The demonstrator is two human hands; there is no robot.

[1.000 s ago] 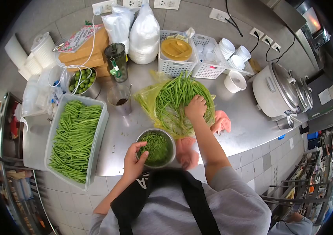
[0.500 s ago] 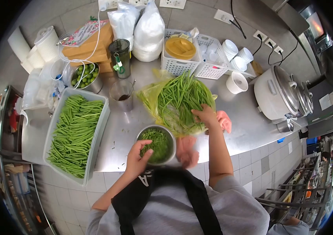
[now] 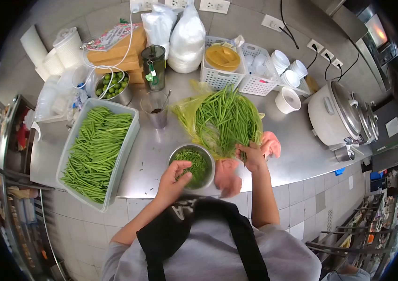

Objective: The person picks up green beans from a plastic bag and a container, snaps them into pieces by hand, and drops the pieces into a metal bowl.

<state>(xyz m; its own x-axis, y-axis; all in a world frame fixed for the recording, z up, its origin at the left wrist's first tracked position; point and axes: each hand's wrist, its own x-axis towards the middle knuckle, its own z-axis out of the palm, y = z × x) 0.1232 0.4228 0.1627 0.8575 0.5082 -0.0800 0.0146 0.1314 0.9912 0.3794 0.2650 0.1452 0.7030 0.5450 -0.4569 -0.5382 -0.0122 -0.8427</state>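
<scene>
My left hand [image 3: 172, 181] is at the left rim of a round metal bowl [image 3: 212, 164] of cut green bean pieces [image 3: 194, 161]. Its thumb and fingers are apart, and I see nothing between them. Beside the lower right edge of a yellow plastic bag [image 3: 185, 114], my right hand [image 3: 253, 158] is closed on green beans [image 3: 241, 153]. A large heap of long green beans [image 3: 224, 114] spills from that bag. Pink cloth-like pieces [image 3: 228, 177] lie between the bowl and my right arm, and a pink piece [image 3: 271, 144] shows beyond my right wrist.
A clear tub [image 3: 135, 122] full of green beans overhangs the counter's front edge at left. Behind the bowl stands a clear cup [image 3: 157, 114] with a spoon. White baskets [image 3: 220, 77] and a pot of limes [image 3: 123, 96] line the back. A rice cooker [image 3: 327, 112] is at right.
My right hand has drawn back from the heap toward the bag's near edge, with beans in its fingers. My left hand stays by the bowl. The whole view has shifted slightly.
</scene>
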